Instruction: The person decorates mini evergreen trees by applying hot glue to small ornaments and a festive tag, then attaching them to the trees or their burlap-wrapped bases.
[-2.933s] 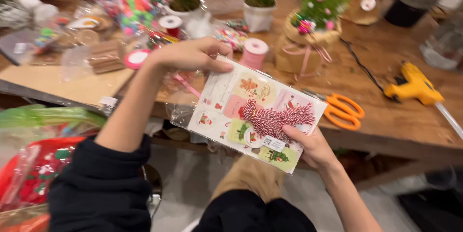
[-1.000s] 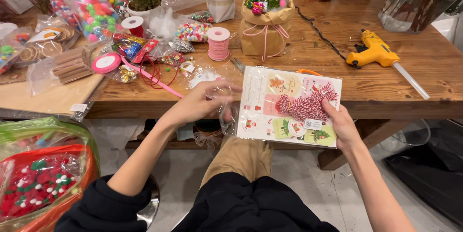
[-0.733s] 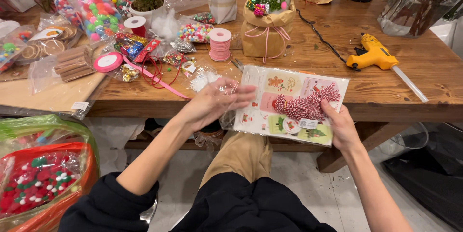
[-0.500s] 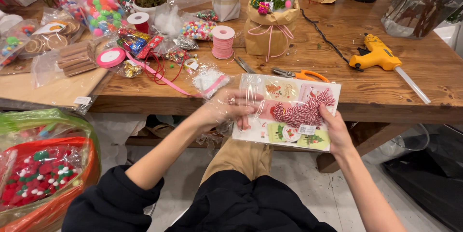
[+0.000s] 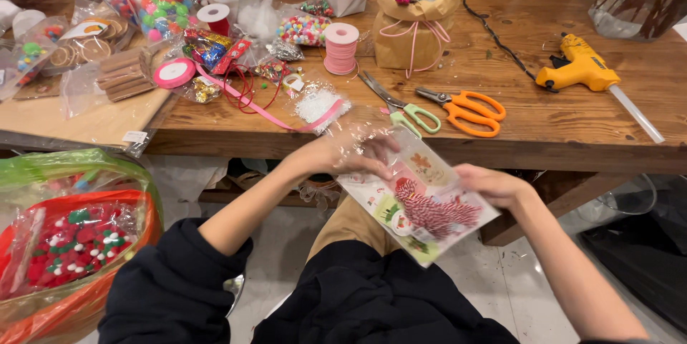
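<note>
The left hand [image 5: 336, 154] pinches the crinkled clear plastic wrapper at the top edge of a flat rectangular sheet of festive stickers with a bundle of red-and-white twine [image 5: 422, 204]. The right hand [image 5: 494, 185] grips the sheet's 3 o'clock edge, fingers closed around it. The packet is tilted above the lap, just below the brown wooden table [image 5: 572, 122]. At 12 o'clock lie orange-handled scissors [image 5: 465, 108] beside green-handled scissors [image 5: 404, 104].
</note>
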